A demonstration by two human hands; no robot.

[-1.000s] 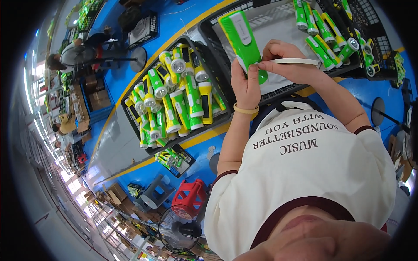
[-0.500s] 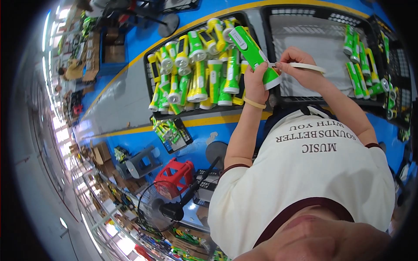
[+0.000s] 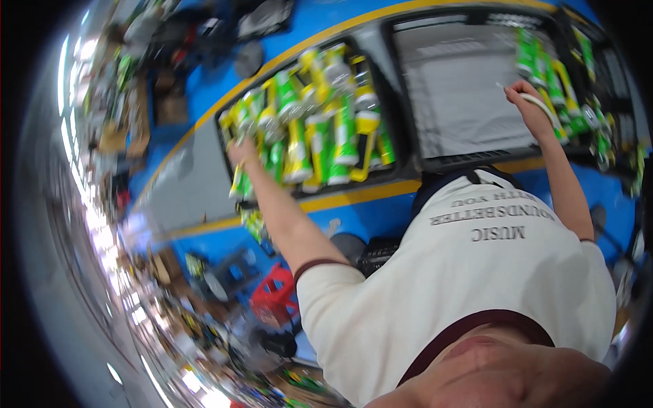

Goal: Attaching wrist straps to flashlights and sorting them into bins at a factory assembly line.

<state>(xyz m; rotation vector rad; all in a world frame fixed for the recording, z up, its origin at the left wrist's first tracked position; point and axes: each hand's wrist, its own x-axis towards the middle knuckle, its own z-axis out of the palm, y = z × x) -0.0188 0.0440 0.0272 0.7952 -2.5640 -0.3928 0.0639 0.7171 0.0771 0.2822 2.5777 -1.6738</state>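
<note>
Reaching far out to the left, my left hand [image 3: 241, 151] is over the near left end of a black crate [image 3: 401, 146] packed with green and yellow flashlights [image 3: 343, 139]. Motion smears its fingers among the flashlights, so its grip does not show. At the right, my right hand [image 3: 530, 109] is closed on a thin, white, curved strip [image 3: 542, 105], perhaps a roll seen edge-on. A small pale tip sticks out past its fingers. This hand hovers over a second black crate [image 3: 469, 160], beside several green and yellow flashlights [image 3: 552, 78] at its right end.
Grey sheeting [image 3: 449, 102] lines the second crate. More flashlights [image 3: 601, 139] lie beyond its right side. Behind my left arm on the blue floor are a red plastic stool [image 3: 275, 296] and a blurred fan [image 3: 275, 343]. A yellow line [image 3: 347, 199] runs along the crates.
My left hand has let go of the green flashlight and swung left to the full crate. My right hand has moved right with the white strip. Both hands have come apart.
</note>
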